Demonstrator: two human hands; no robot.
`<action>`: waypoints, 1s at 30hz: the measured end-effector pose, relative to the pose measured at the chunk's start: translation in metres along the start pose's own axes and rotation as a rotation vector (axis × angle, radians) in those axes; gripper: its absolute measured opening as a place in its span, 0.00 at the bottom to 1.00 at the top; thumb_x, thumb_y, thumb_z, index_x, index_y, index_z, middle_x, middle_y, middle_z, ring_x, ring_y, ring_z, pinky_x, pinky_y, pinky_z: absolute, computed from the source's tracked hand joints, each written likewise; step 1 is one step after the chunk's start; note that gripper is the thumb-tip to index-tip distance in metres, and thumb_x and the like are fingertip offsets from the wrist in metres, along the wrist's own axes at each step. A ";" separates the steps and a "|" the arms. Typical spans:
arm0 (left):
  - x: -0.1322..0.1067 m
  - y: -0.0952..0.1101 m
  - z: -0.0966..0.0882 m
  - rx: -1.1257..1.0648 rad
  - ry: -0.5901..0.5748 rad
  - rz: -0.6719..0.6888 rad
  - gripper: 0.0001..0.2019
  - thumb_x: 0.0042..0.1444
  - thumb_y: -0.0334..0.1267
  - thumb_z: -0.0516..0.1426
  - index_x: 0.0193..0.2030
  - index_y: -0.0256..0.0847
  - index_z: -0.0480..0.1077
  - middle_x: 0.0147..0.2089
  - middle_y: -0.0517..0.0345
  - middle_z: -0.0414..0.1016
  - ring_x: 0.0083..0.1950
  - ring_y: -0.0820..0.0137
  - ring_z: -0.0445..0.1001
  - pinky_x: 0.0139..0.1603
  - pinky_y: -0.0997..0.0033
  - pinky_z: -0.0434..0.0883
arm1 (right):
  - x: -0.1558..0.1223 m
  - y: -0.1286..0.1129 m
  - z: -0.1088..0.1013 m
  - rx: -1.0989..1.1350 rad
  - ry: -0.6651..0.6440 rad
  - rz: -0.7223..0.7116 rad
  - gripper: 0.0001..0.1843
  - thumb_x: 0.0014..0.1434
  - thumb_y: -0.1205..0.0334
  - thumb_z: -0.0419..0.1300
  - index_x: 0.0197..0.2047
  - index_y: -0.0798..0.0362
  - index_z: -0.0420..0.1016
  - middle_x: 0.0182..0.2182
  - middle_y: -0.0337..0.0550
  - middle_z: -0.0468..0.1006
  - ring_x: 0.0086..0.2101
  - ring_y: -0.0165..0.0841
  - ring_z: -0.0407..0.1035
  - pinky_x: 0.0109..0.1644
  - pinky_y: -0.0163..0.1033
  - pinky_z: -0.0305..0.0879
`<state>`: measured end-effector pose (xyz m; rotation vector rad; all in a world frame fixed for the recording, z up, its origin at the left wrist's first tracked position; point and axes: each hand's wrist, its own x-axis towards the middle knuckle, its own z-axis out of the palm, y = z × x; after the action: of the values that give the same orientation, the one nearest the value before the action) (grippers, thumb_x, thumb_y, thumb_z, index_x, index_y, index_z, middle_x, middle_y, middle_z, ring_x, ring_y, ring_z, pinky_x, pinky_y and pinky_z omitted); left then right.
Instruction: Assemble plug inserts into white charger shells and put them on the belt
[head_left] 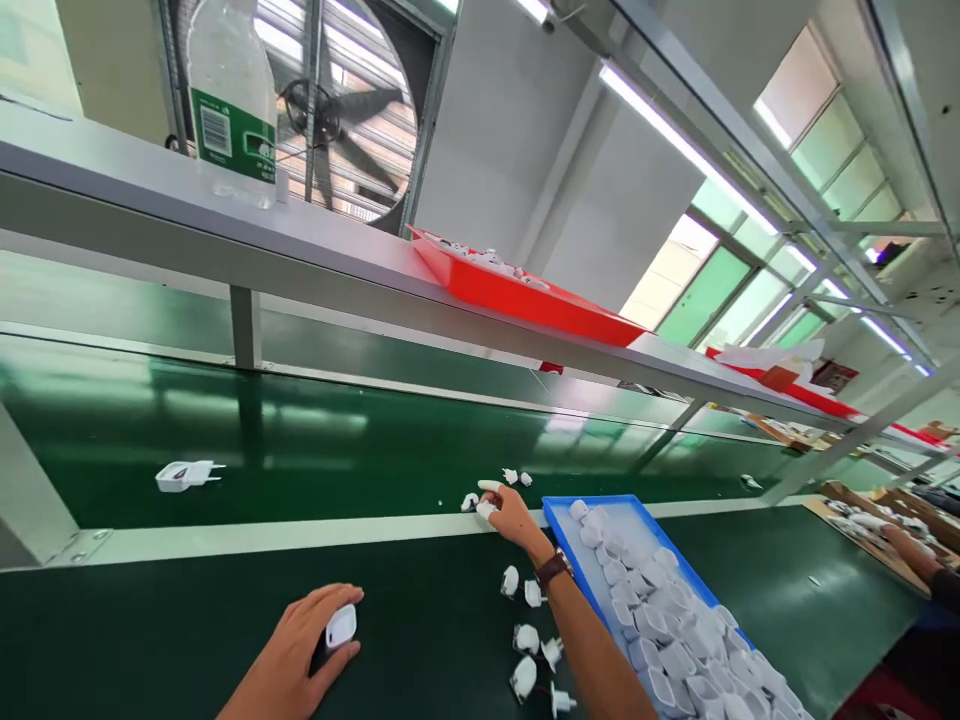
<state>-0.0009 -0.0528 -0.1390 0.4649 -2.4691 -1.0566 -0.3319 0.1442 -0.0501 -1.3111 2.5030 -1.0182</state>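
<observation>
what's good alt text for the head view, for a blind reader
A person's left hand holds a rounded white piece at a dark green worktop, while the right hand is at small white parts near a pale rail. A blue tray of white casings lies beside the right arm.

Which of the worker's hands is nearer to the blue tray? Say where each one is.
Right. The right hand is just left of the far corner of the blue tray; the left hand is farther left, nearer the camera, gripping a small white piece.
</observation>
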 end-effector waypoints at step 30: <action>-0.005 0.095 -0.031 -0.603 0.078 -0.034 0.24 0.57 0.44 0.65 0.60 0.47 0.70 0.55 0.51 0.77 0.48 0.63 0.79 0.51 0.60 0.79 | -0.095 -0.134 0.070 0.858 -0.264 -0.025 0.23 0.55 0.51 0.71 0.49 0.49 0.72 0.42 0.45 0.80 0.41 0.38 0.78 0.51 0.48 0.76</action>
<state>0.0053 -0.0072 -0.0504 0.3428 -1.9425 -1.6733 -0.1541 0.1297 -0.0372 -1.0830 1.5439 -1.5449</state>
